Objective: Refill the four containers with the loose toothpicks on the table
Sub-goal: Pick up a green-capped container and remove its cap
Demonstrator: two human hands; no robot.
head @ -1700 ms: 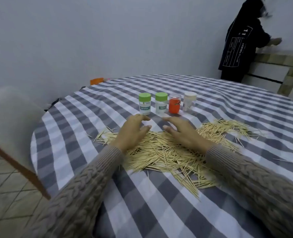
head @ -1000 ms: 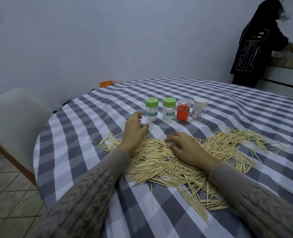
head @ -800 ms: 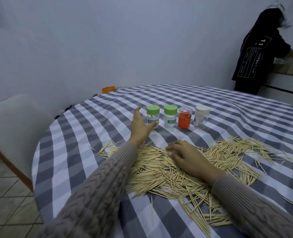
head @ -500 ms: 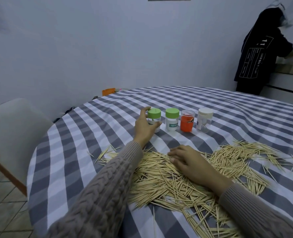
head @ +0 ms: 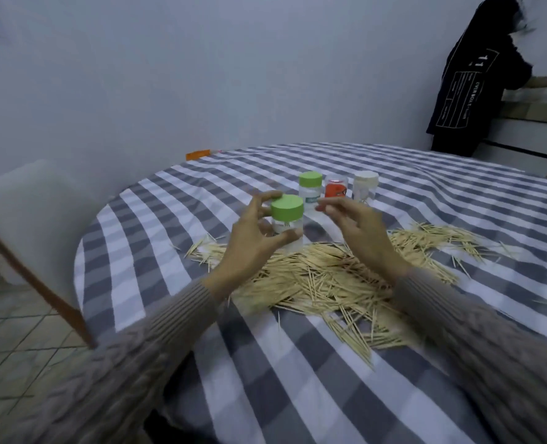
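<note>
Table (head: 298, 395): round, covered by a grey-and-white checked cloth; it bears every item listed below.

Chair (head: 25, 219): pale upholstered, wooden-edged, set at the table's left side.

Second person (head: 467, 78): dark hooded coat, seen from behind at the far right, one arm stretched toward a ledge.

Loose toothpicks (head: 323, 280): a broad heap is spread over the cloth, under and between the forearms, with a further drift trailing off to the right and single sticks scattered around the edges.

Left hand (head: 249, 248): raised above the near-left end of the heap, forearm in a cable-knit sleeve angled up from lower left. The thumb is laid across the front of a held jar and the fingers are curled round its far side, so the jar is gripped and lifted clear of the cloth.

Right hand (head: 358, 235): raised beside the left, palm turned inward, fingers loosely extended toward the held jar's lid; nothing is held, and no contact with the jar is visible.

Green-lidded jar (head: 287, 224): clear body, upright, lid on, held in the left hand above the heap.

Second green-lidded jar (head: 310, 190), orange jar (head: 335, 190), white-lidded jar (head: 365, 187): ranged in a row on the cloth behind the hands, lids on.
</note>
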